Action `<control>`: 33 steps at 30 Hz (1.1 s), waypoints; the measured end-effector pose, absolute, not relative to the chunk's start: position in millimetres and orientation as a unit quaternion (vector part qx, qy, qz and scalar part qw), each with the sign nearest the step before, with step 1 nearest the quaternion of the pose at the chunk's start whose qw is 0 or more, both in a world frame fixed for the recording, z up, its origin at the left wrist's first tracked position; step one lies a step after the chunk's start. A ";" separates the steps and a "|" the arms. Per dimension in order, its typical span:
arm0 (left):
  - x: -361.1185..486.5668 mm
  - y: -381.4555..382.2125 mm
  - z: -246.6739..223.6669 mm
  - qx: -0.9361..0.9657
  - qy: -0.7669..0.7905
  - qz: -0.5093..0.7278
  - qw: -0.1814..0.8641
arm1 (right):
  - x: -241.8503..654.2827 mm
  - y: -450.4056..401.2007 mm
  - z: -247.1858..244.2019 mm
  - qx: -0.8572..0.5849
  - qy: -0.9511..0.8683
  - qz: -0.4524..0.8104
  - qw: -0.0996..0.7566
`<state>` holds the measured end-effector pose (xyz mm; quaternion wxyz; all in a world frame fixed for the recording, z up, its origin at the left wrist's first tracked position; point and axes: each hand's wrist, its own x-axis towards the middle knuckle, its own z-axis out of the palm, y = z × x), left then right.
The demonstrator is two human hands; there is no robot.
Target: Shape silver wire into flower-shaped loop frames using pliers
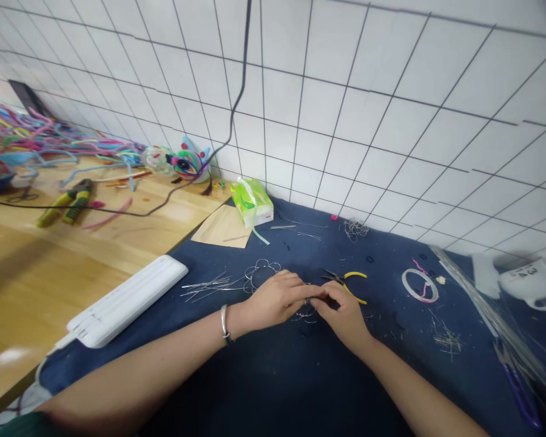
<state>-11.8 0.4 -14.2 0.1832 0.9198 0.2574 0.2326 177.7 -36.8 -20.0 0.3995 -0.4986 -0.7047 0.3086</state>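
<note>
My left hand (277, 297), with a silver bangle at the wrist, and my right hand (341, 312) meet over the dark blue cloth (273, 382). Fingertips of both are closed together on a small bent wire piece (306, 315), mostly hidden by the fingers; thin loops with tiny pinkish dots show below them. Just beyond my left hand lies a flower-shaped wire loop (257, 274), beside a bundle of straight wires (212, 286). Pliers with yellow handles (357, 277) rest behind my right hand, their dark jaws pointing left.
A power strip (127, 300) and a green tissue pack (252, 203) are to the left. Yellow-green cutters (68, 203) lie on the wooden table. Rightward are a white ring (404, 282), wire scraps (446, 340), long wires (482, 303) and a purple-handled tool (519, 394). A tiled wall stands behind.
</note>
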 end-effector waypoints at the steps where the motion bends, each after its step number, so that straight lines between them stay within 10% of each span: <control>1: -11.9 0.8 -14.9 0.918 0.252 0.239 0.189 | 177.5 -36.5 -18.5 -0.501 -0.694 0.327 0.401; 17: -14.3 10.3 -22.1 0.422 0.335 0.483 0.690 | 186.0 -37.2 -27.7 -0.518 -0.553 0.471 0.452; 33: 11.0 -8.0 -24.8 0.465 0.351 0.436 0.686 | 180.1 -44.2 -29.3 -0.449 -0.520 0.527 0.500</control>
